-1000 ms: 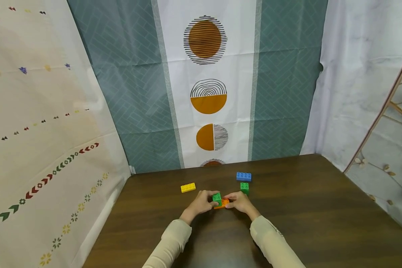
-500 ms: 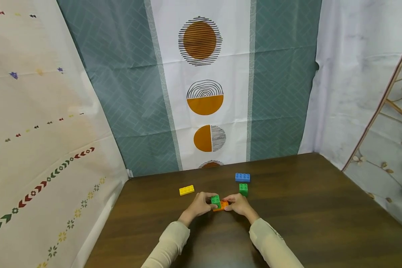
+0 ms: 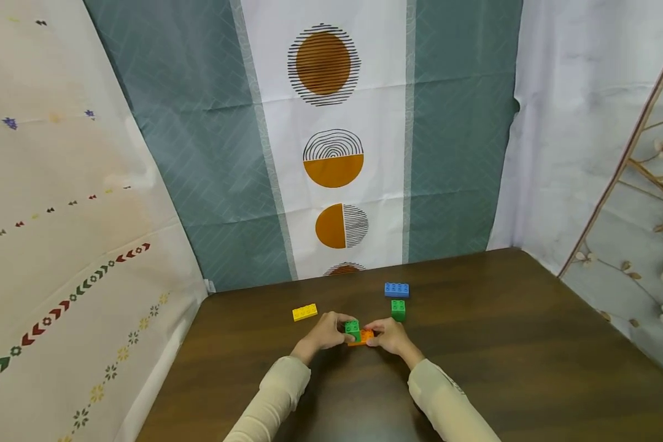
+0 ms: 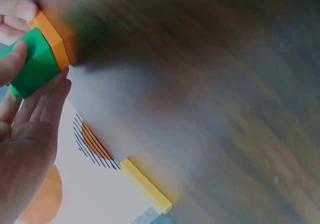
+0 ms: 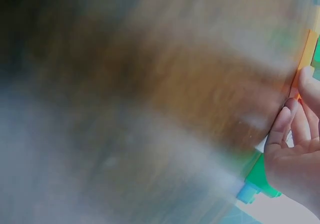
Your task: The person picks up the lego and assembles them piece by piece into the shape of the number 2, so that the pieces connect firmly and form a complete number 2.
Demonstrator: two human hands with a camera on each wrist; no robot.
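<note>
A green toy brick [image 3: 352, 329] sits on the left part of a flat orange brick [image 3: 367, 335], whose studs show at the right. My left hand [image 3: 324, 332] pinches the green brick between thumb and fingers; in the left wrist view the thumb presses its side [image 4: 36, 66] and the fingertips reach the orange brick [image 4: 52, 39]. My right hand [image 3: 393, 337] pinches the orange brick's right end, thumb on the near side. The right wrist view shows the thumb and a finger at the end of the orange brick [image 5: 306, 53].
On the dark wooden table [image 3: 475, 356], a yellow brick [image 3: 305, 312] lies beyond my left hand. Another green brick [image 3: 398, 310] stands just behind my right hand, with a blue brick [image 3: 396, 290] farther back. Patterned cloth [image 3: 331, 141] hangs along the table's far edge.
The head view has shifted slightly, so the whole scene sits a little more to the left. Both hands keep their hold on the stacked bricks, with hardly any movement.
</note>
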